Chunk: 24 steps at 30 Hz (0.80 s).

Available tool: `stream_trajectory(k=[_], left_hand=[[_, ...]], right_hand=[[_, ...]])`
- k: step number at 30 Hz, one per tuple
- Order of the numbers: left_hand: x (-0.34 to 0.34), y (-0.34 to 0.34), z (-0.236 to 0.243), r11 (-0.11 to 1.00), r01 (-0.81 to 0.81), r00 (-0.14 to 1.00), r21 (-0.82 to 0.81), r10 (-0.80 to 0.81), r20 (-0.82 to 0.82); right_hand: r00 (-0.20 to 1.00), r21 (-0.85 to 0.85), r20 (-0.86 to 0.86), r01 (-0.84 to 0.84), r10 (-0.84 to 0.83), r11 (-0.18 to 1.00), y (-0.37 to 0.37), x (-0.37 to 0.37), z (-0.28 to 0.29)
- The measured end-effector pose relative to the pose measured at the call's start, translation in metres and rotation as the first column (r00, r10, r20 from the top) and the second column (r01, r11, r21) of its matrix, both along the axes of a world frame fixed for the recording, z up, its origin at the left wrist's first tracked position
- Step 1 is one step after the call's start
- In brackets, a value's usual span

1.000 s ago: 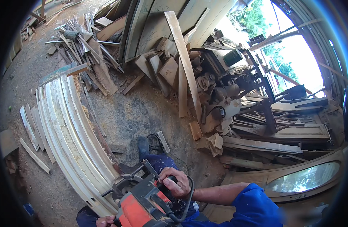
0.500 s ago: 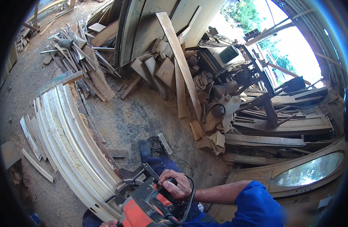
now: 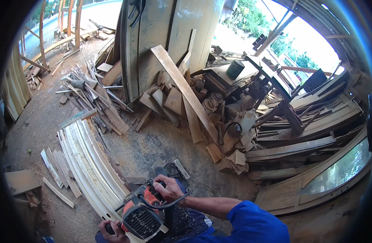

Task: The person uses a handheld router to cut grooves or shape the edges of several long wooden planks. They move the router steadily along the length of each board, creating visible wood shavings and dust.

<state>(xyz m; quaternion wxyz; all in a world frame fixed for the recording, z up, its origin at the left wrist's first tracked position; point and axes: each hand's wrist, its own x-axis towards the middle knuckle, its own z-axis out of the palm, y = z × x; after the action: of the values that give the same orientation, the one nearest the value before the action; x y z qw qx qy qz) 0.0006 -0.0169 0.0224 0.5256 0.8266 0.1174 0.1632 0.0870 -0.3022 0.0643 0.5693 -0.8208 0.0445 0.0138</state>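
I hold a red and black power tool with a vented housing over the near end of long, pale, grooved strips of wood, which run away to the left. My right hand is closed on its upper handle, a dark cord looping beside my wrist. At the lower left, my left hand is wrapped round another dark handle on the tool. Thin offcuts lie left of the strips, and shavings are scattered over the wood.
A heap of scrap wood lies beyond the strips. Leaning panels, a cluttered wooden stand and stacked boards fill the back and right. A door with oval glass lies at lower right. A power strip is on the floor.
The view has tilted up, showing more of the doorway. The tool and my right hand have shifted leftward, the vented housing now faces me, and more of my left hand shows.
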Motion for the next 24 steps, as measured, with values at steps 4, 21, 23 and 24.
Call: stream_trajectory(k=[4,21,23,24], left_hand=[[0.0,-0.001,0.0,0.985,-0.028,0.999,-0.168,0.033,0.026],[0.006,-0.003,-0.013,1.0,-0.013,0.995,0.002,0.012,0.103],[0.005,-0.004,-0.002,0.996,-0.029,0.989,0.082,0.017,0.147],[0.001,-0.009,0.003,0.982,-0.028,1.0,-0.187,0.029,0.001]], right_hand=[[0.994,-0.038,0.091,0.063,-0.06,0.997,0.005,-0.008,0.001],[0.986,-0.052,0.162,0.04,-0.031,0.998,0.001,-0.007,-0.01],[0.986,-0.09,0.169,0.018,-0.003,0.996,0.005,-0.002,-0.007],[0.987,-0.115,0.16,0.021,-0.002,0.993,0.005,-0.002,-0.009]])
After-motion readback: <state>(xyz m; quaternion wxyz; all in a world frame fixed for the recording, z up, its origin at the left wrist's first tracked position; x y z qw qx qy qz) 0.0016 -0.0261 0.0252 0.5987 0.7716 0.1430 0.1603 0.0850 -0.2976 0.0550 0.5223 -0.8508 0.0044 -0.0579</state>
